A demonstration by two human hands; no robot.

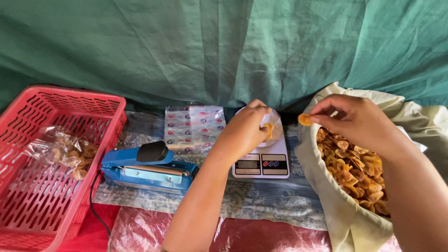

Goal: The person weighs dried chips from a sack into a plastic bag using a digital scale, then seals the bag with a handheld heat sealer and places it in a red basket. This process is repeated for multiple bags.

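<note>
Fingers of the right hand (357, 122) pinch one chip (305, 120) beside the scale (261, 163). Left hand (245, 130) grips the small bag (273, 128) on the scale, partly filled; one packed bag (65, 151) lies in the basket (56, 186).

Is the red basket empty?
No: the red basket holds clear bags of chips lying on its floor.

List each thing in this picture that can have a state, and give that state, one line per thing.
left hand: holds a clear bag open on the scale
right hand: pinches one chip
scale: loaded, display too small to read
sack: open, full of chips
sealer: arm down
basket: holds filled packets
</note>
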